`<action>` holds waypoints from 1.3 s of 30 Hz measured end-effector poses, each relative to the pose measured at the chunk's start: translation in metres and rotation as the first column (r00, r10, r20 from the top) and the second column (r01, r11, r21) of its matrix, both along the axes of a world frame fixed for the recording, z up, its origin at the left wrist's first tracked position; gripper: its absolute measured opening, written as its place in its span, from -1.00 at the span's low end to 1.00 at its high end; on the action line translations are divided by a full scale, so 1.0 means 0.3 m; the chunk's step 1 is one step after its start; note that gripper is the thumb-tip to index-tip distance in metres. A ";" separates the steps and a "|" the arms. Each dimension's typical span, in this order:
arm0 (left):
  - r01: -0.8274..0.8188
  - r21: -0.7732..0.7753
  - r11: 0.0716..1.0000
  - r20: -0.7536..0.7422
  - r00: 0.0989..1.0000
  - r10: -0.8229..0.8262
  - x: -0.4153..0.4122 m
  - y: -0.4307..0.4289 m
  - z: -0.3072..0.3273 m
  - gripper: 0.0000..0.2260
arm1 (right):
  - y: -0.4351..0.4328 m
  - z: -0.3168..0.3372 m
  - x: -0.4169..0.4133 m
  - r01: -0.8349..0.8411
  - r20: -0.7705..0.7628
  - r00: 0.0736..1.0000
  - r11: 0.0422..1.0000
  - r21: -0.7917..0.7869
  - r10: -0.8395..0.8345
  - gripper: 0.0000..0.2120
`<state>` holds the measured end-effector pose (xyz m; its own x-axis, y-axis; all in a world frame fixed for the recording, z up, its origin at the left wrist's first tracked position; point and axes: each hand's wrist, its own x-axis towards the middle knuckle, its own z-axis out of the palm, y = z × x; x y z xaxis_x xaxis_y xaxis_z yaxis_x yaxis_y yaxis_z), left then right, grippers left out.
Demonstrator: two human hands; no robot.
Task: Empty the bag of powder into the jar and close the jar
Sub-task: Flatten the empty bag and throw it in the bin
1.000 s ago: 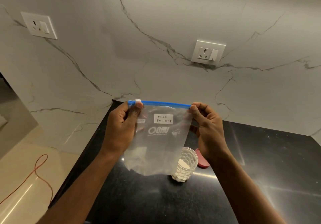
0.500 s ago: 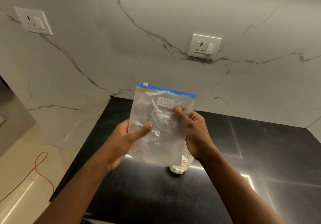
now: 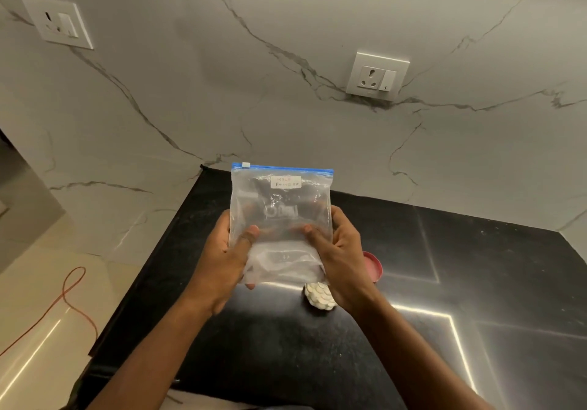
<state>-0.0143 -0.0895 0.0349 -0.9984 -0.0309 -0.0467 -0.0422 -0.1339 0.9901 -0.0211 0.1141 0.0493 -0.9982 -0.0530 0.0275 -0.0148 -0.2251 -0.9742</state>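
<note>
Both hands, left (image 3: 222,260) and right (image 3: 341,252), gripping upright zip bag (image 3: 281,219) above jar (image 3: 319,295)

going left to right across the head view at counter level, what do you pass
orange cable on the floor → left hand → zip bag held upright in both hands → right hand → pink lid on the black counter. The jar is mostly hidden, so I leave it out.

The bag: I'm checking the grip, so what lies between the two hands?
In the head view, the clear zip bag fills the stretch between the left hand and right hand, both gripping it.
</note>
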 end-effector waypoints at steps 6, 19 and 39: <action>0.233 0.318 0.919 0.155 0.944 -0.292 -0.027 -0.066 0.036 -0.51 | 0.057 0.013 0.003 -0.144 0.089 0.985 0.989 -0.032 0.147 -0.68; 0.041 0.675 0.737 0.272 0.914 -0.300 -0.041 -0.122 0.043 -0.60 | 0.064 0.033 -0.027 -0.012 0.377 0.911 0.925 -0.379 0.166 -0.68; 0.251 0.449 0.857 0.145 0.926 -0.348 0.072 -0.109 0.067 -0.25 | -0.175 0.013 0.015 0.279 0.244 0.944 0.934 -0.224 -0.224 -0.54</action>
<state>0.0072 -0.1223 0.0549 -0.9196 0.3383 -0.1996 -0.3502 -0.4761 0.8066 -0.0167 0.0616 0.0532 -0.9617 0.1816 -0.2055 0.0961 -0.4787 -0.8727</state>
